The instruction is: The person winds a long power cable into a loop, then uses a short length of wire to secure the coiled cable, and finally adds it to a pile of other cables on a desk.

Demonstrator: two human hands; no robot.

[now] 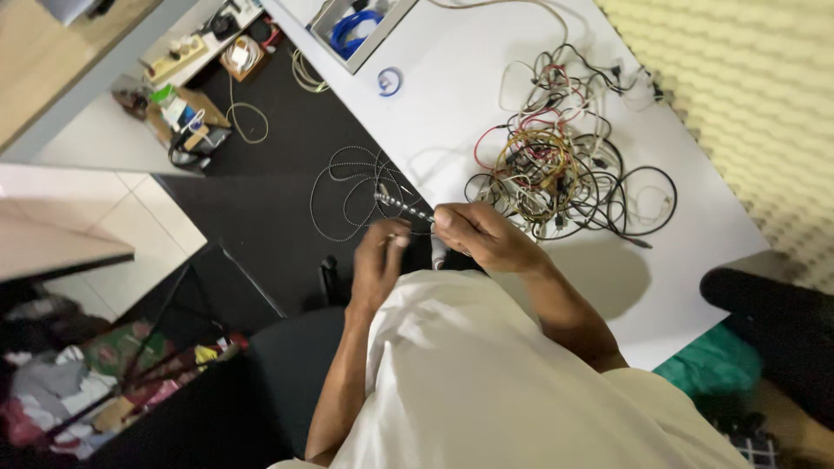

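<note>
Pinched between the fingertips of both hands is a thin braided cable, speckled black and white (pixel 347 187): the left hand (pixel 380 265) closes thumb and forefinger on it near its metal plug end, and the right hand (pixel 486 236) nips the same stretch just beside, the two hands almost touching. From the pinch, the cable runs out in loose loops that hang past the near edge of the white tabletop (pixel 452 78), over the dark floor mat (pixel 278 148). Nearest the camera lie the person's white shirt (pixel 486 382) and the black seat of a chair (pixel 287 365).

Just beyond the right hand, on the tabletop, sits a big tangled heap of wires (pixel 556 169) in black, white, red and yellow. Farther along the table lies a small blue-and-white ring of tape (pixel 390 82), and past it an open grey tray holding a coiled blue cord (pixel 356 26). On the floor, well apart, lie a pale loose cord (pixel 248 122) and a cluttered cardboard box (pixel 182 117).
</note>
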